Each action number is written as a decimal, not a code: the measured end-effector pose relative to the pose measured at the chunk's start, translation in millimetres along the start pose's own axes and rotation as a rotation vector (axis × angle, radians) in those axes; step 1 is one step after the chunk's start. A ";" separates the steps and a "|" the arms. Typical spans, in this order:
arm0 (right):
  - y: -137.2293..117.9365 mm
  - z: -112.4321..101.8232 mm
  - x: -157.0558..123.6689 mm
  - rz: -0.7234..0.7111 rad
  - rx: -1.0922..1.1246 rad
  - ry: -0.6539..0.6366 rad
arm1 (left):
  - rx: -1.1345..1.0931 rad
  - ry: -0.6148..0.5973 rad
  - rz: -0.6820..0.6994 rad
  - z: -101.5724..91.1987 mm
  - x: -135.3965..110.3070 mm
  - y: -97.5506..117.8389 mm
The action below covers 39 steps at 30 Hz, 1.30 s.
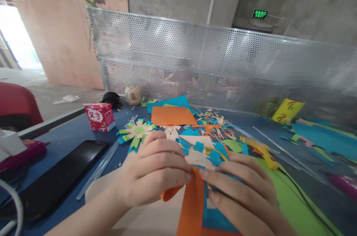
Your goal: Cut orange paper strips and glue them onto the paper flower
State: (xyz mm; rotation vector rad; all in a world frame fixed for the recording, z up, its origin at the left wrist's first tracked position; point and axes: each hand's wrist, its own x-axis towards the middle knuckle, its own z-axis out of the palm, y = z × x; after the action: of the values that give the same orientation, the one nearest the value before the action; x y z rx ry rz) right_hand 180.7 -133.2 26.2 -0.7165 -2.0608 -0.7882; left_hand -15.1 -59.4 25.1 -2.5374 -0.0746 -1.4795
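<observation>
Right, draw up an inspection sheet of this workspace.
Surface: blue tabletop, much of it under paper.
Job's things: orange paper, partly curled; blue paper beside it.
Clutter: paper scraps, paper flower, red box, black device.
Hands: left hand holds the orange paper's curled part; right hand rests on both papers.
Cables: dark cable from yellow glue gun; white cable-like loop, left edge.
Surroundings: perforated metal panel, lit exit sign.

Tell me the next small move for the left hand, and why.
Perhaps flatten the curl in the orange paper with the left hand: it bulges in a rounded bend below that hand's fingers, while the right hand lies over the blue paper alongside.
</observation>
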 end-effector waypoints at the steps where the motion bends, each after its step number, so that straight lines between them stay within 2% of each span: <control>1: 0.9 1.1 -0.9 0.000 -0.002 -0.014 | -0.022 0.001 0.004 0.5 1.1 -0.8; 3: 3.3 6.0 -4.0 -0.016 -0.004 0.007 | -0.070 0.011 -0.002 0.9 1.8 -2.1; 7: 7.3 16.1 -10.1 -0.078 0.009 0.140 | -0.075 -0.035 -0.038 -0.3 0.2 -1.4; 12: 8.3 11.2 -6.7 -0.037 0.035 -0.010 | -0.049 -0.067 -0.055 -0.8 1.1 -1.1; 17: 14.1 15.4 -2.7 -0.108 0.078 0.035 | -0.123 -0.073 -0.130 6.0 1.2 -4.3; 19: 17.0 20.4 -3.1 -0.082 0.136 -0.032 | -0.190 -0.060 -0.204 9.5 0.1 -4.9; 22: 19.4 27.5 -5.4 0.051 0.286 -0.130 | -0.365 -0.082 -0.349 13.5 -2.8 -5.1; 26: 18.4 33.0 -6.9 0.357 0.566 -0.222 | -0.523 -0.163 -0.596 17.4 -5.6 -5.4; 29: 18.0 35.0 -5.1 0.615 0.704 -0.307 | -0.570 -0.207 -0.785 21.8 -5.2 -6.9; 32: 20.1 37.6 -3.6 0.818 0.752 -0.404 | -0.513 -0.229 -0.949 28.5 -5.2 -10.8; 34: 22.3 40.2 -3.6 0.899 0.769 -0.440 | -0.534 -0.246 -1.025 33.1 -6.2 -14.0; 39: 26.2 47.6 -5.6 0.948 0.798 -0.430 | -0.711 -0.242 -1.118 39.1 -7.7 -17.6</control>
State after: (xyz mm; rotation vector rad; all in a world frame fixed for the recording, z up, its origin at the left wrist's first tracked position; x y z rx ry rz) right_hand 179.7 -82.6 5.8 -1.2605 -1.8144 0.7299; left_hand 12.0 -33.9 2.4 -3.4740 -1.4447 -1.6550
